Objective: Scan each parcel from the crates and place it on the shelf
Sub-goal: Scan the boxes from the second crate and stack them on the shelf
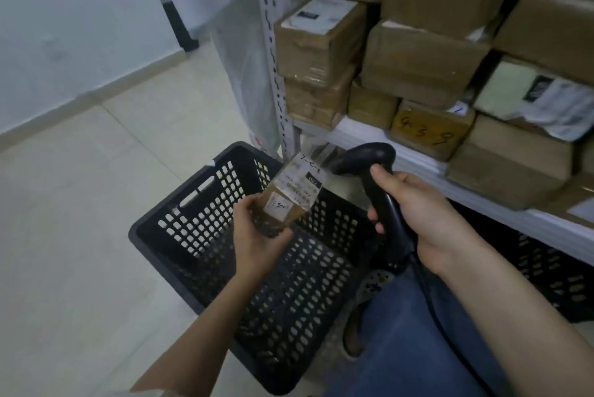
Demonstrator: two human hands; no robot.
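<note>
My left hand (pixel 254 232) grips a small brown parcel (pixel 291 195) by its lower end, above a black perforated crate (pixel 180 216). The parcel's white label with handwriting faces up. My right hand (pixel 418 213) grips the handle of a black barcode scanner (pixel 369 162). The scanner's head points left toward the top of the parcel, a short gap away. No other parcel shows inside the crate. The white shelf (pixel 424 168) runs along the right, packed with brown boxes.
Stacked cardboard parcels (pixel 427 62) fill the shelf beside its perforated metal upright (pixel 273 52). A second black crate (pixel 546 274) sits under the shelf at right. My blue-jeaned leg (pixel 418 338) and the scanner cable lie below my right hand. Pale tiled floor spreads to the left.
</note>
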